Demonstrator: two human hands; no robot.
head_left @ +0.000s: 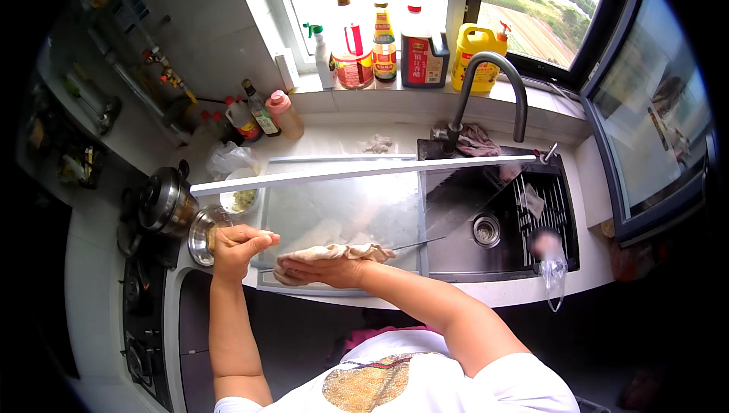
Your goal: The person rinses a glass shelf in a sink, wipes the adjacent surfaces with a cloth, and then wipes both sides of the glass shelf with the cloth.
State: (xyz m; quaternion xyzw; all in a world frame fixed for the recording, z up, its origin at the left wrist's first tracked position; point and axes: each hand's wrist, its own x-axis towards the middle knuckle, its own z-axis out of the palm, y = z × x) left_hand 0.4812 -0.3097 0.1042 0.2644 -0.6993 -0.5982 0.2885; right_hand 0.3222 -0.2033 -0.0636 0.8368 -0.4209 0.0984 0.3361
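Note:
My left hand [241, 250] is closed, thumb pointing right, near the front left corner of a clear flat panel [334, 200]. What its fingers hold, if anything, is hidden. My right hand [334, 272] grips a beige cloth [372, 252] over the panel's front part. Out of the cloth's right side sticks a thin dark rod [421, 243], reaching toward the sink; the cloth covers part of it. A long white strip [364, 173] lies across the panel and over the sink [456, 219].
Left of the panel are a metal bowl [200, 235], a pot [168, 202] and a stove [140, 299]. A dark faucet [522, 101] arches over the sink, which holds a rack [543, 208]. Several bottles, including a yellow jug [474, 60], line the windowsill. An open window [657, 109] swings inward at right.

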